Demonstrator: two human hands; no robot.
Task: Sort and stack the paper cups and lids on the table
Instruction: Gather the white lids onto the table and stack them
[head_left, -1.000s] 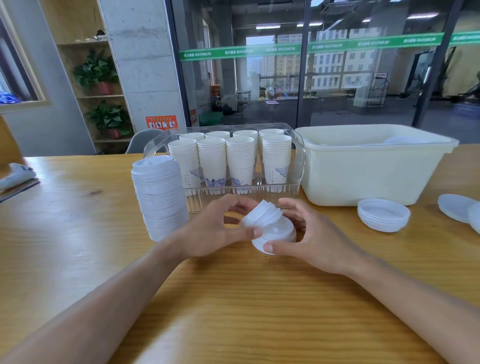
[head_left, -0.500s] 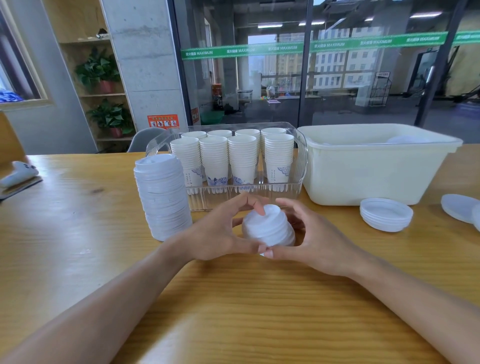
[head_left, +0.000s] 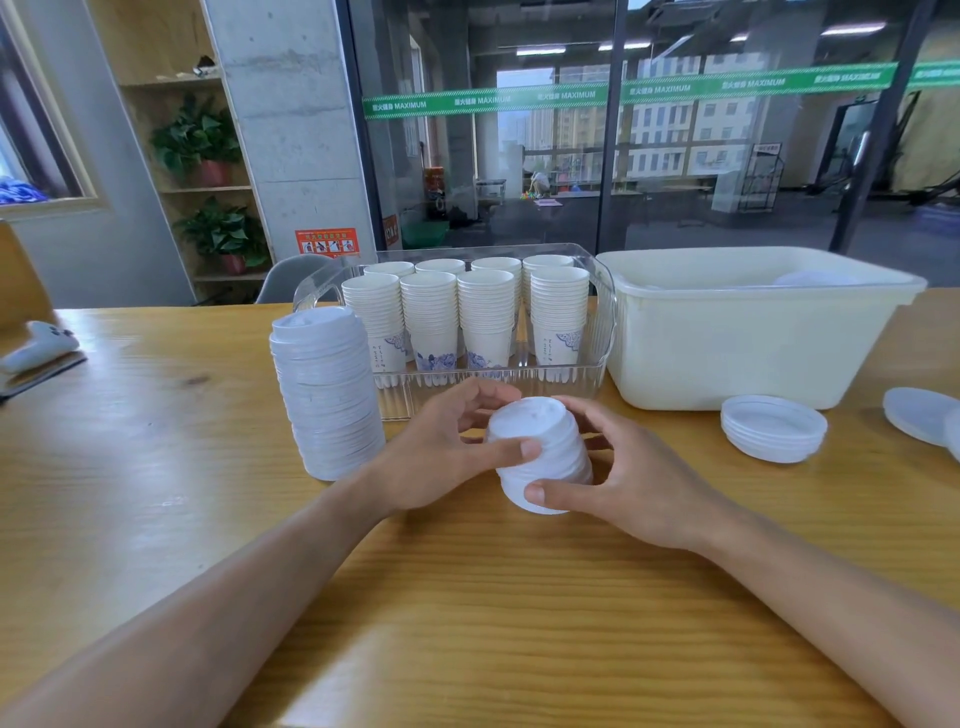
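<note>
A short stack of white lids (head_left: 540, 457) stands on the wooden table (head_left: 156, 467) in front of me. My left hand (head_left: 441, 452) grips its upper part from the left, thumb across the front. My right hand (head_left: 623, 478) holds it from the right, thumb at its base. A tall stack of white lids (head_left: 327, 389) stands just to the left. Behind, several stacks of paper cups (head_left: 467, 317) fill a clear tray (head_left: 605, 317). A low pile of lids (head_left: 774, 426) and more loose lids (head_left: 919, 415) lie at the right.
A cream plastic tub (head_left: 727, 343) sits right of the clear tray, with some white things inside. A white controller (head_left: 41, 343) lies at the table's far left. A grey chair (head_left: 291, 278) stands behind the table, before a glass wall.
The two tilted groups of lids between my hands have come together into one upright stack. Both hands closed in around it.
</note>
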